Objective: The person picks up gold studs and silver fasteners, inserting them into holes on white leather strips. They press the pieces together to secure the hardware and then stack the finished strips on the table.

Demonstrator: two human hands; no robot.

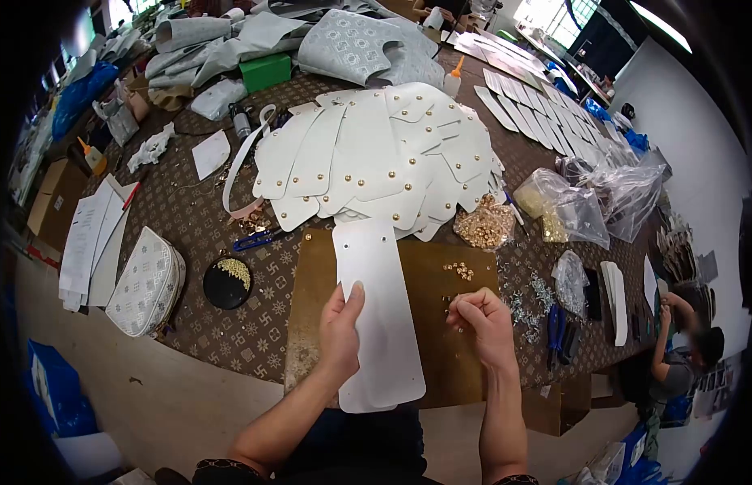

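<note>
My left hand (pixel 342 327) is closed on the left edge of a long white panel (pixel 380 323), thumb on top. The panel has small holes near its ends and lies over a brown board (pixel 311 283). Over the board's right side, my right hand (pixel 479 323) is closed with fingertips pinched; what it holds is too small to make out. Small gold studs (pixel 459 271) lie just above it. Beyond the panel is a large pile of white pieces (pixel 376 153) with gold studs. A bag of gold studs (pixel 483 224) sits at the pile's right.
A black dish (pixel 228 282) of small gold parts and a patterned pouch (pixel 147 283) are at left. Silver parts (pixel 531 307), blue-handled pliers (pixel 557 327) and plastic bags (pixel 562 202) are at right. Another person (pixel 683 364) is at far right.
</note>
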